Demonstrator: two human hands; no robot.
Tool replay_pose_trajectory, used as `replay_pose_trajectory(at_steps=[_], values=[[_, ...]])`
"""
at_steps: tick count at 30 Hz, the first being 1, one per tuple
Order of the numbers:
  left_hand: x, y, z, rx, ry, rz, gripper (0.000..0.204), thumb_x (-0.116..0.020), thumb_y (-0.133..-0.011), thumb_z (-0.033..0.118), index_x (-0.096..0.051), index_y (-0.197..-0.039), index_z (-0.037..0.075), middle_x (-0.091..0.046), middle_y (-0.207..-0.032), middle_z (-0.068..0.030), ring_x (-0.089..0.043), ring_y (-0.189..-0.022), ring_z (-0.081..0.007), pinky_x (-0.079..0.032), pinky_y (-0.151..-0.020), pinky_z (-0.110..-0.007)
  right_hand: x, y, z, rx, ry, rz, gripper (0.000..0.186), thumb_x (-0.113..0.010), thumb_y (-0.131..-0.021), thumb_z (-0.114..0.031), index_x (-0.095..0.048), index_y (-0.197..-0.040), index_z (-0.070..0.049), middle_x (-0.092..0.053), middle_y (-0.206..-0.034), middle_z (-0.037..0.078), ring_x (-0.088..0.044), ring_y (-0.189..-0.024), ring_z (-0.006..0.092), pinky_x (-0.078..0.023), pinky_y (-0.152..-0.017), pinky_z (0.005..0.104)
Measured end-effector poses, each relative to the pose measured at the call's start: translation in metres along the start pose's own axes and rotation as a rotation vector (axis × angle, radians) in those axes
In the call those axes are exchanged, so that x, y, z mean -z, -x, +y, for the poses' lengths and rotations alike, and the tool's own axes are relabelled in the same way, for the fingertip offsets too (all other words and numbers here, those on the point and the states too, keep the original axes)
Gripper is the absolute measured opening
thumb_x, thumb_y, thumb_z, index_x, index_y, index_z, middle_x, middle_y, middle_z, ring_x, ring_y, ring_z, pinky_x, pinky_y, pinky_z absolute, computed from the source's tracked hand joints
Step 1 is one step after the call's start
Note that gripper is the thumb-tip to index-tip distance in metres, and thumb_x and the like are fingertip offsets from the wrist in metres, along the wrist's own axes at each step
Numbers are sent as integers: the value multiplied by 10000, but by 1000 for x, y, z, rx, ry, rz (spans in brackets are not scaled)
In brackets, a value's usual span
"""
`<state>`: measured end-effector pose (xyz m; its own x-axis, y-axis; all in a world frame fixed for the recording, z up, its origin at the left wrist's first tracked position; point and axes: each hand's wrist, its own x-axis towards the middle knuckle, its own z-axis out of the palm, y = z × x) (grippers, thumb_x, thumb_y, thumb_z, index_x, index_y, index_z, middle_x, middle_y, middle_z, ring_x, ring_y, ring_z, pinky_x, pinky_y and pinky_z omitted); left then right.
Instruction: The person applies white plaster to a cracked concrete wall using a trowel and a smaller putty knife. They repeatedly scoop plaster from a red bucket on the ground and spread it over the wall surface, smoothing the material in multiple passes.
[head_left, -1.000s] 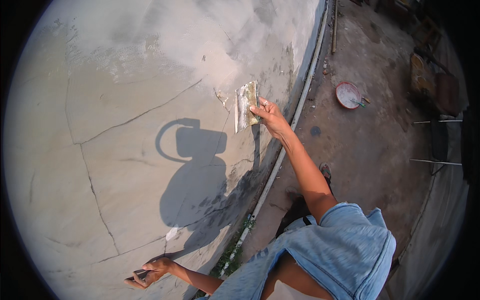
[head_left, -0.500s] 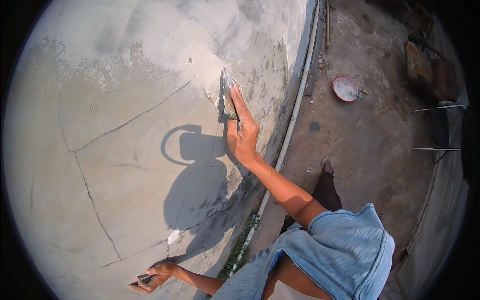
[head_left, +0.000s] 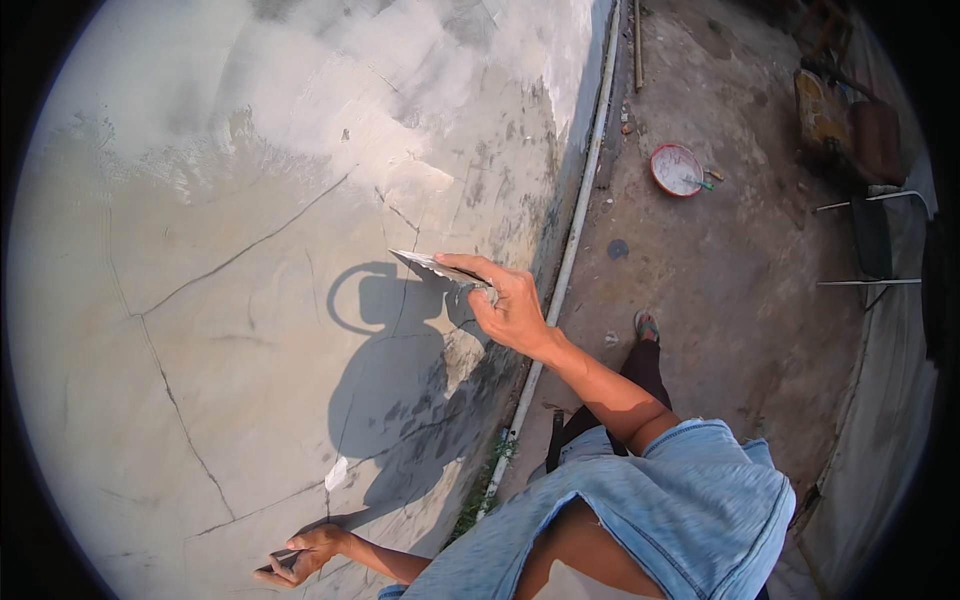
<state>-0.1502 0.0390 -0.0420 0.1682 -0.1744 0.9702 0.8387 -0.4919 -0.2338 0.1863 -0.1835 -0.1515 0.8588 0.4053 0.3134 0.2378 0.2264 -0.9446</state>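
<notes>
My right hand (head_left: 510,305) grips a flat metal trowel (head_left: 432,266), its blade turned edge-on and held just off the grey plastered wall (head_left: 200,200), beside a crack. The blade carries some grey mortar. My left hand (head_left: 305,553) is low at the bottom of the view, fingers curled around a small flat tool (head_left: 275,562) close to the wall. My shadow falls on the wall between the two hands.
Cracks run across the wall. A white pipe (head_left: 575,230) runs along its foot. On the dirt ground lie a red-rimmed bowl (head_left: 677,169), a dark lid (head_left: 617,248), and metal chair frames (head_left: 870,240) at the right. My sandalled foot (head_left: 646,325) stands near the pipe.
My right hand has come down the wall and to the left with the trowel, turning the blade from flat to edge-on. The left hand has barely shifted.
</notes>
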Motion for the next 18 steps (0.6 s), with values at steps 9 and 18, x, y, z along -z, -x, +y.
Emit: replay_pose_trajectory(at_steps=[9, 18], values=[[-1, -3, 11, 50, 89, -11, 280, -500, -924, 151, -449, -1161, 12, -367, -1389, -173, -407, -1293, -333, -439, -1004, -453, -2, -66, 27, 138, 35, 471, 558, -488, -776, 68, -576, -1319, -29, -653, -1204, 160, -643, -1066, 224, -528, -809, 269], [4, -3, 10, 62, 138, -11, 268, -506, -940, 171, -449, -1146, 9, -352, -1396, -170, -408, -1291, -326, -422, -1029, -474, -43, 12, -30, 311, 30, 203, 505, -520, -745, 88, -648, -1223, -12, -657, -1204, 191, -638, -1125, 272, -527, -900, 319]])
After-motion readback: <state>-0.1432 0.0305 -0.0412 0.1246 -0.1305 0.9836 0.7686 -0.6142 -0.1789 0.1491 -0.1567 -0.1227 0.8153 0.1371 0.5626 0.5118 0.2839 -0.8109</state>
